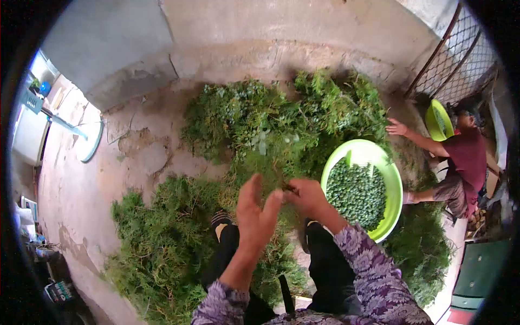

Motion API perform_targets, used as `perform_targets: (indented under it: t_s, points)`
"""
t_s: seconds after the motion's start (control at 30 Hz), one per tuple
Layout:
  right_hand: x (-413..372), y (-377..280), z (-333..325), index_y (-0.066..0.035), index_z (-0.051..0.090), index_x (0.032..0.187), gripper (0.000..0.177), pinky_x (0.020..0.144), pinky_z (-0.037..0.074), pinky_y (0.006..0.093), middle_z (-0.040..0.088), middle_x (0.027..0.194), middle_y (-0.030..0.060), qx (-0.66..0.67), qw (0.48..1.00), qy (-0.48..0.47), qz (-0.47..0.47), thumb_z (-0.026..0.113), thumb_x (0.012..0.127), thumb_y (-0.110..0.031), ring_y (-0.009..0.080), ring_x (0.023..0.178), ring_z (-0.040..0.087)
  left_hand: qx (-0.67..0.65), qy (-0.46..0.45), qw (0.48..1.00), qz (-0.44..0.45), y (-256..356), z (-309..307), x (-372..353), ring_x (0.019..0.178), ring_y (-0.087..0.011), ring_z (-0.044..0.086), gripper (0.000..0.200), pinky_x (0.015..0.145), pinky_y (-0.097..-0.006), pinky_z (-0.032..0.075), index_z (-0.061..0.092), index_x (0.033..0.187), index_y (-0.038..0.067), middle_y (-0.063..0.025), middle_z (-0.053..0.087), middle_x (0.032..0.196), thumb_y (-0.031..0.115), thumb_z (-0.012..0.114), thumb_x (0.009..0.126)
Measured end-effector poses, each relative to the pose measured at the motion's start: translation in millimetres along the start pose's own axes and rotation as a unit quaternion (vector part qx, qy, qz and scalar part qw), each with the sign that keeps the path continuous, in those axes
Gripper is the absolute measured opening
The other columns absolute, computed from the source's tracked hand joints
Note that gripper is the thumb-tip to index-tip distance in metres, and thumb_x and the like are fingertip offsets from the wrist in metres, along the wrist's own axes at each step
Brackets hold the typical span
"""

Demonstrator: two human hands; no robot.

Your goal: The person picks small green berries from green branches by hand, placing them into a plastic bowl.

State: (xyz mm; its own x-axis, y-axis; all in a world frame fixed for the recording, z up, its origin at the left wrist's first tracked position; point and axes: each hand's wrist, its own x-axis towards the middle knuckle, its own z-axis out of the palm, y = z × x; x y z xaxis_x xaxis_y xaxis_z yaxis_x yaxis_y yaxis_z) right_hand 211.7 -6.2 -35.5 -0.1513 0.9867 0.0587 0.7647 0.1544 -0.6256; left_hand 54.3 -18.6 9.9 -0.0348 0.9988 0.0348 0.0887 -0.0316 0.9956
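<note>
My left hand (pixel 257 216) is raised above the greenery, palm turned inward, thumb and fingers apart, with nothing held. Close beside it, my right hand (pixel 311 198) has its fingers curled together near the left thumb. What they pinch, if anything, is too small and blurred to name. Below and beyond both hands lie cut evergreen branches (pixel 246 116) bearing pale bluish-green berries. Right of my right hand stands a lime-green basin (pixel 394 214), partly filled with round green berries (pixel 355 195).
More branches (pixel 162 238) are heaped at the left, and others (pixel 420 260) at the right. A person (pixel 466 157) sits at the right, one hand reaching toward the pile, near a second green basin (pixel 437 120). A pale stand (pixel 92 142) is at the left. A wall (pixel 303 32) runs behind.
</note>
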Motion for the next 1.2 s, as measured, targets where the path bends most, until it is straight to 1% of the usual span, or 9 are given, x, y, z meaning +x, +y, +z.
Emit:
perform_targets:
  t_s: [0.07, 0.17, 0.27, 0.53, 0.57, 0.63, 0.7, 0.73, 1.2]
  points:
    - [-25.5, -28.2, -4.2, -0.003, 0.053, 0.075, 0.022, 0.052, 0.041, 0.0395, 0.052, 0.063, 0.0181, 0.007, 1.000, 0.025, 0.007, 0.061, 0.070, -0.023, 0.0337, 0.058, 0.052, -0.018, 0.052, 0.998, 0.032, 0.6, 2.2, 4.8, 0.087, -0.0171, 0.051, 0.036, 0.076, -0.0298, 0.041, 0.048, 0.105, -0.004, -0.0103, 0.055, 0.092, 0.014, 0.060, 0.076]
    - [-53.1, -67.2, -3.1, -0.003, 0.055, 0.080, 0.019, 0.054, 0.045, 0.0400, 0.056, 0.068, 0.0184, 0.020, 0.999, 0.028, 0.035, 0.064, 0.067, -0.012, 0.0345, 0.062, 0.056, -0.147, 0.000, 0.986, -0.079, 1.3, -4.0, -4.3, 0.081, -0.0125, 0.051, 0.034, 0.071, -0.0262, 0.042, 0.049, 0.104, -0.005, -0.0071, 0.055, 0.088, 0.012, 0.060, 0.077]
    - [-68.3, -73.3, 28.9, 0.001, 0.059, 0.081, 0.015, 0.048, 0.041, 0.0298, 0.056, 0.061, 0.0110, 0.144, 0.985, 0.089, 0.043, 0.062, 0.072, -0.010, 0.0138, 0.052, 0.051, -0.206, -0.038, 0.969, -0.127, 1.9, -12.6, -7.7, 0.076, -0.0079, 0.050, 0.029, 0.066, -0.0229, 0.042, 0.050, 0.102, -0.004, -0.0047, 0.056, 0.086, 0.011, 0.058, 0.078]
    - [-42.1, -76.2, 2.8, -0.001, 0.058, 0.091, 0.021, 0.054, 0.043, 0.0291, 0.058, 0.069, 0.0063, 0.269, 0.959, 0.026, 0.089, 0.061, 0.074, -0.013, 0.0159, 0.057, 0.053, -0.315, -0.026, 0.933, -0.173, 5.5, -34.6, 6.6, 0.060, -0.0098, 0.054, 0.018, 0.053, -0.0242, 0.044, 0.055, 0.092, -0.001, -0.0028, 0.058, 0.075, 0.008, 0.059, 0.077]
    - [-38.8, -68.4, -8.9, 0.000, 0.057, 0.094, 0.026, 0.059, 0.045, 0.0318, 0.060, 0.074, 0.0075, 0.301, 0.944, 0.036, 0.132, 0.060, 0.076, -0.018, 0.0200, 0.063, 0.057, -0.321, -0.020, 0.931, -0.174, 5.8, -36.4, 7.7, 0.058, -0.0096, 0.053, 0.018, 0.051, -0.0240, 0.044, 0.055, 0.092, 0.000, -0.0025, 0.058, 0.075, 0.008, 0.060, 0.076]
    - [-28.9, -54.6, -38.2, -0.002, 0.057, 0.092, 0.020, 0.050, 0.040, 0.0243, 0.055, 0.067, 0.0011, 0.411, 0.875, 0.054, 0.249, 0.057, 0.079, -0.017, 0.0105, 0.054, 0.049, -0.309, -0.009, 0.926, -0.217, 13.4, -39.6, 6.8, 0.057, -0.0094, 0.053, 0.018, 0.048, -0.0227, 0.043, 0.056, 0.090, 0.001, -0.0027, 0.058, 0.074, 0.009, 0.061, 0.075]
    - [-26.7, -35.8, -44.9, -0.006, 0.057, 0.091, 0.015, 0.045, 0.033, 0.0185, 0.050, 0.062, -0.0017, 0.612, 0.742, 0.149, 0.232, 0.057, 0.080, -0.017, 0.0054, 0.050, 0.043, -0.281, -0.034, 0.937, -0.205, 13.2, -38.5, 5.9, 0.056, -0.0091, 0.053, 0.017, 0.047, -0.0215, 0.042, 0.057, 0.088, 0.002, -0.0022, 0.058, 0.074, 0.011, 0.062, 0.074]
    - [-25.8, -31.3, -45.4, -0.007, 0.056, 0.089, 0.015, 0.046, 0.033, 0.0190, 0.050, 0.062, -0.0023, 0.632, 0.733, 0.152, 0.198, 0.058, 0.081, -0.020, 0.0056, 0.052, 0.044, -0.285, -0.028, 0.933, -0.217, 16.0, -35.6, 6.0, 0.055, -0.0087, 0.053, 0.015, 0.047, -0.0213, 0.042, 0.058, 0.086, 0.002, -0.0015, 0.058, 0.073, 0.010, 0.062, 0.074]
    - [-29.6, -34.0, -50.5, -0.003, 0.056, 0.095, 0.030, 0.053, 0.039, 0.0187, 0.055, 0.073, -0.0024, 0.517, 0.834, 0.035, 0.189, 0.068, 0.073, -0.021, 0.0053, 0.059, 0.048, -0.285, -0.118, 0.918, -0.250, 13.4, -8.7, -2.0, 0.058, -0.0075, 0.053, 0.013, 0.048, -0.0212, 0.043, 0.059, 0.085, 0.004, -0.0002, 0.059, 0.073, 0.006, 0.061, 0.073]
